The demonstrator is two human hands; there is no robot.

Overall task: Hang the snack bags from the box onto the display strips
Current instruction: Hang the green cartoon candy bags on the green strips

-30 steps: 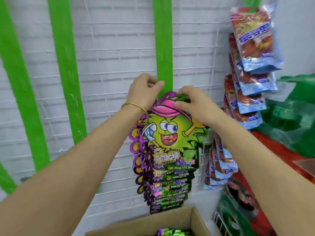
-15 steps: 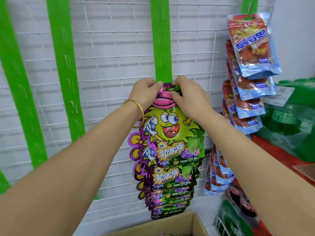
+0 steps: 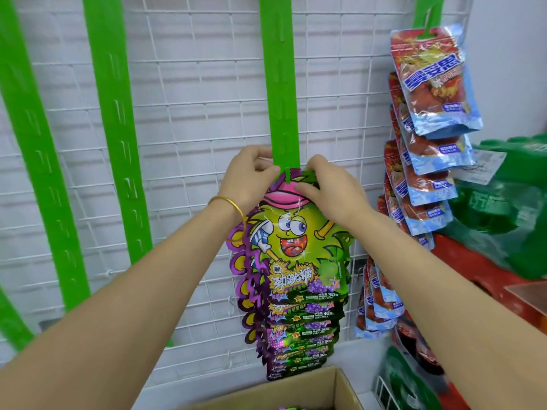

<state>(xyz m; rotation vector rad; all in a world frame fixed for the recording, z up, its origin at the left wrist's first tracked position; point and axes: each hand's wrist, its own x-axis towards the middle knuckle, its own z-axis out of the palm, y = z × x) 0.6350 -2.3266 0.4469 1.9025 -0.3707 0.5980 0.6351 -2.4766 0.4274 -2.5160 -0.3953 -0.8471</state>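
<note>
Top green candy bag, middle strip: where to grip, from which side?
Best pinch its top edge on both sides of the hang hole, coming from the front. The top candy bag hangs flat against the middle strip, whose tab pokes through the hole; left hand and right hand flank it.

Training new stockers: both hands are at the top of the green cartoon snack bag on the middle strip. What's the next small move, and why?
Probably ease the green cartoon snack bag down until it seats, then release. A green tab of the middle green plastic strip already pokes through its top; the left hand pinches the strip, the right hand the bag.
</note>
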